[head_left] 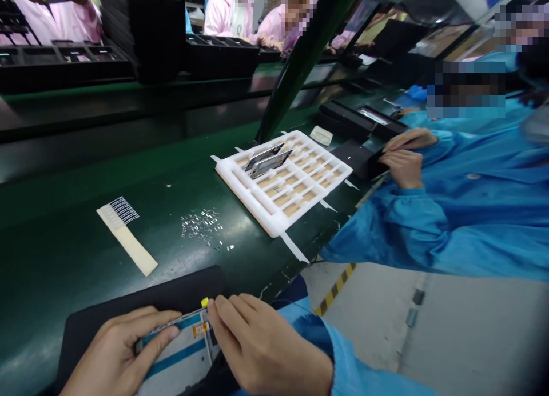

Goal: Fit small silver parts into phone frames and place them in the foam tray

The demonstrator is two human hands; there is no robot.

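Observation:
My left hand grips the edge of a flat phone panel between thumb and fingers. The panel is silvery, with blue strips, and a small orange flex cable lies near its upper end. At that end my right hand is closed, thumb and index finger pinched at the edge. A small yellow tab sticks up beside the fingertips; whether they grip it I cannot tell. Beneath the panel lies a black mat, partly covered by my hands.
A white foam tray holds two upright phone panels. Tiny silvery pieces are scattered left of it, near a cream strip with white lines. A blue-sleeved co-worker works at right beside black boxes. A dark green post slants behind.

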